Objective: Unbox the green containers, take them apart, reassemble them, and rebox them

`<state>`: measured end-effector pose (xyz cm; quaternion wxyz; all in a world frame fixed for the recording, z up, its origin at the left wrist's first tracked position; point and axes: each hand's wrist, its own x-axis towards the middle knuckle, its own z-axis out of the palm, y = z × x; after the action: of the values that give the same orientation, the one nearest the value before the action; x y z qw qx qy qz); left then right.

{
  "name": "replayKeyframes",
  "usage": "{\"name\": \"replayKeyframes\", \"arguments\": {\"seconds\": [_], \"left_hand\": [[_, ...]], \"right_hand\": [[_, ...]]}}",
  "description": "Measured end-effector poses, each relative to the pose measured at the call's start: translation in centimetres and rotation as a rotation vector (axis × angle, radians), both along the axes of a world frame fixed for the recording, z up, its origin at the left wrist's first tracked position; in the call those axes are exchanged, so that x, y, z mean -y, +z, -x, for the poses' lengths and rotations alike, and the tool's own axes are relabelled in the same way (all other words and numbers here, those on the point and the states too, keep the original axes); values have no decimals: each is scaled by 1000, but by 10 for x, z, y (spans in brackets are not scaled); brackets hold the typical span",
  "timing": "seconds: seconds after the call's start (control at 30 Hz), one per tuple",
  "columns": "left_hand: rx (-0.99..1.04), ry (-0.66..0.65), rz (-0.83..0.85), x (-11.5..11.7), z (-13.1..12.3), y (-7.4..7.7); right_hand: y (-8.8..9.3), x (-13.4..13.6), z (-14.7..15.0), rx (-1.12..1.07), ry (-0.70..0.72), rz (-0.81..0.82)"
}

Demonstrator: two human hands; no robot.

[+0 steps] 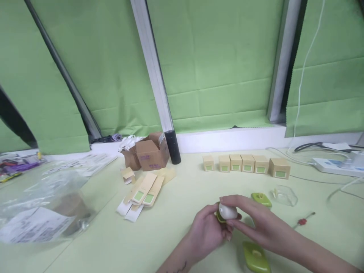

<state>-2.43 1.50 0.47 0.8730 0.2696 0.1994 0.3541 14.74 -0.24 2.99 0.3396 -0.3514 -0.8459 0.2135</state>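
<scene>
Over the front of the table, my left hand has its fingers closed around a small piece with a yellow-green rim. My right hand pinches a smooth white rounded piece between thumb and fingers, pressed against the green-rimmed one. How the two pieces fit together is hidden by the fingers. Beside my right forearm lie a green lid-like piece with a pale knob and, farther back, a similar smaller green piece. A clear plastic cup-like container lies to its right.
A thin tool with a red middle lies at right. Small cardboard boxes stand in a row behind. Flattened boxes, an open brown carton and a black cylinder are left of centre. A plastic bag lies far left, a power strip far right.
</scene>
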Motion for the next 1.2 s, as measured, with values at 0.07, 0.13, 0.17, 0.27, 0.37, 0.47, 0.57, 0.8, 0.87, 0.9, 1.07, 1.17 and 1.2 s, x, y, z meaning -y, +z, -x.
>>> {"name": "replayKeyframes", "arguments": {"seconds": [0.07,0.13,0.17,0.27,0.37,0.47,0.57,0.8,0.87,0.9,1.07,1.17,1.2], "left_hand": [[-11,-5,3,1,-2,-5],[-18,-9,9,2,-4,-9],[-15,-15,19,2,-5,-11],[21,-55,47,4,-8,-11],[67,-88,36,6,-9,-6],[88,-68,36,8,-9,-3],[109,-49,62,8,-8,-3],[138,-62,61,10,-9,-4],[135,-44,65,11,-10,-2],[130,-36,68,11,-10,-2],[102,-4,101,9,-9,-4],[84,-12,101,9,-7,-7],[65,-22,81,9,-6,-8]], "right_hand": [[0,2,0,27,-3,-83],[2,4,1,52,-17,-137],[2,5,1,65,-22,-154],[2,6,1,107,-23,-201],[-3,6,2,156,-21,-258],[-9,6,3,153,-41,-303],[-11,7,4,93,-58,-347],[-6,11,5,59,-66,-267],[-7,11,6,50,-62,-272],[-7,11,6,54,-61,-284],[-9,11,8,115,-65,-323],[-7,11,8,133,-30,-298],[-7,11,9,128,-22,-300]]}}
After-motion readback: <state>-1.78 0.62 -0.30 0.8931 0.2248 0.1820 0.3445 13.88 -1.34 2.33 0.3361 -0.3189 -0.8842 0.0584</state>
